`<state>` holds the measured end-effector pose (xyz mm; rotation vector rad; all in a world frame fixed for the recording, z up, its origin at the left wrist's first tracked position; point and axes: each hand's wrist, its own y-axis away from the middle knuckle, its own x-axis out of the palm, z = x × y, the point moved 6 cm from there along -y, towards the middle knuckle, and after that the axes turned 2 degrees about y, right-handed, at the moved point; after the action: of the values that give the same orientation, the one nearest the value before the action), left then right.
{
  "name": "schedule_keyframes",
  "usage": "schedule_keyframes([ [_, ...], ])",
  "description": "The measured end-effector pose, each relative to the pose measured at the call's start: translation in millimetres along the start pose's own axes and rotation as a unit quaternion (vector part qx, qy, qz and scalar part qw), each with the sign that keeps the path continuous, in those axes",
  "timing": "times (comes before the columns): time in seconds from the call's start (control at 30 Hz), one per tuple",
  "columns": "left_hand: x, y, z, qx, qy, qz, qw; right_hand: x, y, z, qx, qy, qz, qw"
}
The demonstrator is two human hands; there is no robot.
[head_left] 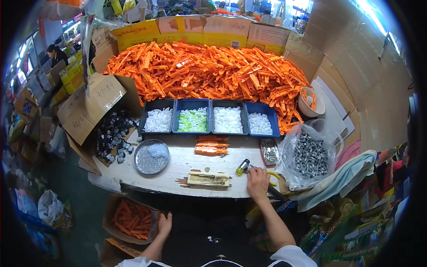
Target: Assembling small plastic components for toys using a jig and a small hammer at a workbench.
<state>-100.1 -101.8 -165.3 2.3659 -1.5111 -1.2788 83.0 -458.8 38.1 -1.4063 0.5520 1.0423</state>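
My right hand (258, 182) is closed over the handle of a small hammer (243, 167) on the right of the worktable. The hammer's head lies beyond my fingers and its dark handle comes out beside my wrist. Yellow-handled pliers (273, 175) lie against that hand. My left hand (165, 224) is low on the left, below the table edge, fingers apart and holding nothing visible. It is beside a cardboard box (153, 224) with orange plastic parts (131, 218). A cream-coloured fixture block (208, 179) sits near the table's front edge, with several orange pieces (211, 145) lying behind it.
A large heap of orange parts (209, 71) fills the back. In front stand bins of small white and green pieces (192, 116). A round metal dish (151, 156), a tin (269, 151), a bag of metal parts (309, 151) and dark pieces (113, 133) surround the work area.
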Motion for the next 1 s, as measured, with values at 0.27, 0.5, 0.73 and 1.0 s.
schedule_keyframes([
  [0.27, -14, 22, -13, 0.018, 0.014, 0.009, 1.000, -5, 0, -3, 0.000, 0.016, -0.013, 1.000],
  [0.5, -20, 30, -24, -0.041, 0.087, 0.011, 0.995, 0, -4, -3, -0.006, 0.023, -0.013, 1.000],
  [0.73, -13, 16, -5, -0.005, 0.081, -0.053, 0.995, 1, 7, -7, 0.010, 0.006, 0.000, 1.000],
  [1.0, -24, 30, -6, -0.074, 0.092, -0.066, 0.991, 2, 6, -7, 0.013, -0.014, 0.003, 1.000],
])
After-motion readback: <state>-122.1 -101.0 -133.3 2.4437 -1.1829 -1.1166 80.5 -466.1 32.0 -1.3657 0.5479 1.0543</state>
